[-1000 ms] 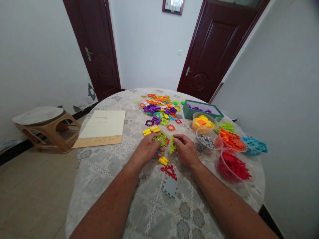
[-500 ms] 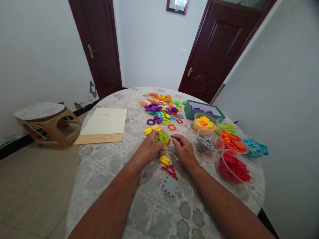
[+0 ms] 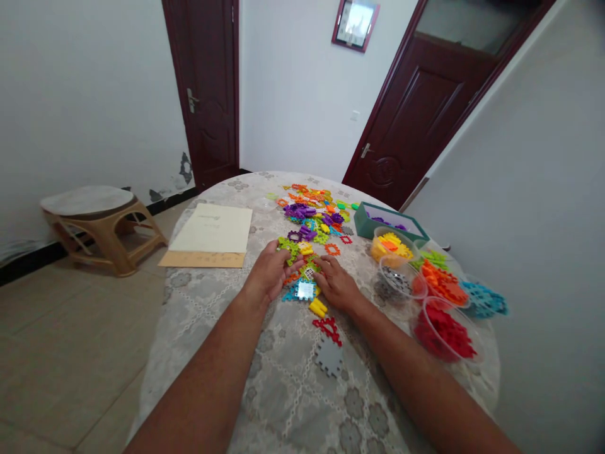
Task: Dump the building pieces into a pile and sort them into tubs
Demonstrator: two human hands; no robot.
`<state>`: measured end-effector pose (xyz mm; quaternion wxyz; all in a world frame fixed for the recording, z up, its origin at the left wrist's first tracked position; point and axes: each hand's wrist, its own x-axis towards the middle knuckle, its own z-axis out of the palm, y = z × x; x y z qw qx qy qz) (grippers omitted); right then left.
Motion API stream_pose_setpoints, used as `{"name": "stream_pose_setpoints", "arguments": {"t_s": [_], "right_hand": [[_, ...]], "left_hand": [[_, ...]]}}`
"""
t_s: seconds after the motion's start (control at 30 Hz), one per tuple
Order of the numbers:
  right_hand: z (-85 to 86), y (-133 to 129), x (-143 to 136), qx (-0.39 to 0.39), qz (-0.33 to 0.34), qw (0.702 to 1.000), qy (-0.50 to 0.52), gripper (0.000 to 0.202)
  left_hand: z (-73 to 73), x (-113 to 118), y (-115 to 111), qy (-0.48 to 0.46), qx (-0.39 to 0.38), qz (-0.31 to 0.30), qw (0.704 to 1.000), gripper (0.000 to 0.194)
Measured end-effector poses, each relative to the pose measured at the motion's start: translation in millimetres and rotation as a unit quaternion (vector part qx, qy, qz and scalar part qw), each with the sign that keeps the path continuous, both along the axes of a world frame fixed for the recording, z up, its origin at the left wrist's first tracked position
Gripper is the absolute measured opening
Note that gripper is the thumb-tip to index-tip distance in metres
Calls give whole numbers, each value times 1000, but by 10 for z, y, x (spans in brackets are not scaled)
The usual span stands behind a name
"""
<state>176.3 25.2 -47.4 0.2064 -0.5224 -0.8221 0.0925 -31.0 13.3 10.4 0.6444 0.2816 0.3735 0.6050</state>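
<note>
My left hand (image 3: 271,271) has its thumb and fingers closed on a lime-green notched building piece (image 3: 289,248). Close beside it, my right hand (image 3: 336,282) grips the edge of another green piece (image 3: 311,270) with a white lattice inset, its fingertips partly hidden. Just below the hands sits a light-blue square piece (image 3: 305,290), touching other blue and orange pieces. A yellow block piece (image 3: 318,308) lies nearer to me. Beyond it are a red frame-like piece (image 3: 328,329) and a flat grey notched square (image 3: 329,357) on the tablecloth.
Mixed loose pieces (image 3: 314,211) are heaped at the back. On the right stand a green box (image 3: 391,224) and clear tubs of sorted pieces, including a red-filled tub (image 3: 447,331). A paper pad (image 3: 212,228) lies left, with a stool (image 3: 101,227) beyond the table.
My view has shifted, tilting up a little. My left hand has turned, bringing the green piece to the left. My right hand has closed in and now touches the pieces; the light-blue square shows.
</note>
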Motion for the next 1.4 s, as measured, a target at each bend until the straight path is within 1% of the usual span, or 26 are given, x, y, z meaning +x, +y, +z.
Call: {"name": "stream_pose_setpoints", "arguments": {"t_s": [0.07, 0.13, 0.27, 0.37, 0.47, 0.57, 0.63, 0.7, 0.77, 0.83, 0.9, 1.03, 1.1, 1.2, 1.27, 1.4], "right_hand": [[-5, 49, -11, -8, -18, 1000, -3, 40], [-54, 77, 2, 3, -37, 999, 19, 34], [-197, 74, 85, 23, -46, 994, 92, 24], [-241, 69, 135, 24, -49, 986, 155, 23], [-188, 81, 141, 31, -82, 969, 232, 24], [-59, 65, 112, 35, -134, 934, 328, 26], [36, 23, 68, 26, -132, 915, 379, 27], [111, -34, 0, 26, -95, 908, 408, 25], [157, -88, -77, 35, -50, 910, 411, 21], [179, -127, -140, 37, -23, 916, 398, 16], [186, -148, -171, 31, -21, 924, 381, 13], [182, -159, -169, 27, -25, 934, 356, 12], [177, -169, -165, 39, -22, 936, 349, 17], [157, -189, -156, 52, -28, 938, 341, 35], [133, -193, -142, 49, -36, 940, 336, 45], [96, -190, -113, 56, -30, 946, 318, 52]], "left_hand": [[1, -6, 0, -7, 0, 4, 1000, 33], [-1, -11, 1, -9, 0, 2, 1000, 32], [-23, 4, 8, -10, 6, -3, 1000, 34], [-32, 33, 11, -14, 12, -7, 1000, 35], [-24, 61, 2, -12, 1, -10, 1000, 35], [-14, 97, -24, 10, -9, -22, 1000, 34], [-12, 128, -43, 33, -8, -39, 999, 35], [-10, 158, -62, 53, -2, -62, 997, 38], [0, 183, -80, 62, 8, -105, 992, 41], [18, 200, -98, 47, 14, -145, 988, 41], [35, 211, -114, 37, 15, -165, 985, 42], [36, 236, -131, 72, 12, -183, 980, 47], [21, 255, -142, 82, 12, -184, 979, 46], [-2, 275, -163, 71, 12, -180, 981, 43], [-15, 277, -173, 56, 3, -194, 979, 41], [-42, 270, -174, 36, -16, -205, 978, 34]]}}
